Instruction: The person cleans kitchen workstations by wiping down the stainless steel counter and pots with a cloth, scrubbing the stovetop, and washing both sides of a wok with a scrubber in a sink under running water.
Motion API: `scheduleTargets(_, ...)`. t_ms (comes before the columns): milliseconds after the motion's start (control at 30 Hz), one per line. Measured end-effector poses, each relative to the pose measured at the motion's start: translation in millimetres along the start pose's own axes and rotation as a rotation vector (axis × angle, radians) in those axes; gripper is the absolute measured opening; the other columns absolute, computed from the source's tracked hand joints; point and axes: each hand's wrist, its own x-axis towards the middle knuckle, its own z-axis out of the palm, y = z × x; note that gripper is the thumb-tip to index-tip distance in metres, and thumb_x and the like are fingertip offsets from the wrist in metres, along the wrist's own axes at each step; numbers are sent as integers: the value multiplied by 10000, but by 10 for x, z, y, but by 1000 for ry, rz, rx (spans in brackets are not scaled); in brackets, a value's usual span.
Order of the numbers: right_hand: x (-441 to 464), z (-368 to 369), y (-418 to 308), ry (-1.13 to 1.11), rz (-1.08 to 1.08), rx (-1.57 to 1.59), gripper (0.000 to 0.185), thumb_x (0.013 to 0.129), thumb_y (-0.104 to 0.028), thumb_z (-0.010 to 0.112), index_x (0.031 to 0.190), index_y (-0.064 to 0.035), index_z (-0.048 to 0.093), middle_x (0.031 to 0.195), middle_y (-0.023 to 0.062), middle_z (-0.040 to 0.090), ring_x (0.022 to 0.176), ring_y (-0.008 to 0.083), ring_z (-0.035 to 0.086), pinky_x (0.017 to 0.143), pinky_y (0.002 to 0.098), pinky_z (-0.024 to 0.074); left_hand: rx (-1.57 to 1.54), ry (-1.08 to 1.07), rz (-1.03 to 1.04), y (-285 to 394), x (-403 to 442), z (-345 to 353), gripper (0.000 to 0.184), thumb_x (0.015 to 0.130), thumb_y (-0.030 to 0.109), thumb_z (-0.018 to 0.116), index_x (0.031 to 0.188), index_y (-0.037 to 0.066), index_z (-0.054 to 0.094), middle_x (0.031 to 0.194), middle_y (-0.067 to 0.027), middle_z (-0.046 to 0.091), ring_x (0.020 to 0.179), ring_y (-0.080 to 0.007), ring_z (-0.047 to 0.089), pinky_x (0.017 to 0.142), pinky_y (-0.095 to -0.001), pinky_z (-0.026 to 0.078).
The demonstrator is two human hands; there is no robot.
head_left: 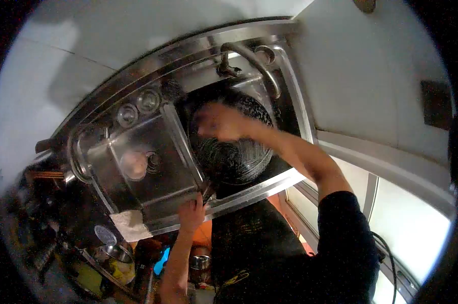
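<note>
A round dark pan (234, 159) with soapy swirls on its inner surface lies in the right basin of the steel sink. Over the upper left part of the pan is my right hand (219, 121), blurred by motion; its fingers and anything under them cannot be made out. My left hand (192, 214) is at the sink's front edge, closed around the pan's dark handle (206, 191), near the lower end of the basin divider (181, 142).
A curved faucet (254, 60) arches over the right basin. Two round metal cups (138, 107) stand behind the left basin (163, 187), which holds a pale round item (134, 165) beside the drain. A beige cloth (131, 225) lies on the front left rim.
</note>
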Motion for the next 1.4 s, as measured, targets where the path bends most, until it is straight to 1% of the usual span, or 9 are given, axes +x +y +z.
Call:
scheduleTargets(167,405,-347,144,-300,280,218,579,1006,-529,389,1286,-73,609,1340,210,578,1210,388,561,1070,449,412,-87,-55,-37,-7,-23,187,638,909,361,683,1406,35,451,979,-212,661,870,-369,667,738,-502,561)
scheduleTargets(367,-850,896,1861,103,925,759,589,1035,-500,372,1455,-98,468,1419,177,541,1332,297,495,1109,423,381,-34,1,-16,52,18,86,646,948,388,633,1438,25,422,1059,-215,651,961,-362,647,790,-470,563)
scheduleTargets(433,-644,-23,734,98,940,414,576,1006,-485,478,1416,-83,514,1464,185,491,1375,338,440,1130,433,354,14,-91,-56,89,-5,162,646,951,377,633,1445,22,415,1062,-216,647,964,-359,644,792,-458,563)
scheduleTargets(600,-356,-172,-632,300,-118,11,532,856,-509,659,1207,-110,680,1324,177,592,1256,363,534,1061,440,419,-18,-69,-51,64,-36,90,637,952,357,638,1447,23,417,1046,-212,641,915,-344,637,756,-453,560)
scheduleTargets(833,-729,-108,841,-10,976,692,699,939,-651,485,1382,-113,542,1373,206,565,1265,344,541,1089,405,388,-28,-73,-75,73,1,-29,630,945,314,645,1448,12,416,1051,-210,643,911,-359,637,739,-470,548)
scheduleTargets(1033,-1764,359,-845,521,622,266,765,891,-523,621,1440,-17,451,1596,217,235,1487,434,154,1212,508,157,-185,-4,-62,37,-72,273,632,968,315,610,1478,17,384,1097,-223,645,949,-367,649,791,-476,553)
scheduleTargets(1167,-845,-118,-689,425,310,53,673,893,-570,581,1384,-112,534,1538,180,375,1401,452,333,1146,556,317,-253,-195,-184,60,-51,103,617,997,342,562,1491,27,368,1188,-237,623,1024,-363,642,825,-468,559)
scheduleTargets(1233,-539,-250,24,91,678,492,666,922,-580,537,1389,-106,529,1531,186,386,1372,452,370,1138,540,334,-156,-112,-136,64,-95,197,605,1010,360,536,1492,32,373,1200,-240,625,1025,-360,650,803,-453,568)
scheduleTargets(1400,-1294,-231,-422,449,729,417,724,922,-584,536,1400,-40,501,1535,205,374,1412,438,327,1163,521,300,-34,-157,-80,-37,-7,214,604,1022,381,499,1493,26,369,1181,-248,642,974,-359,676,727,-424,586)
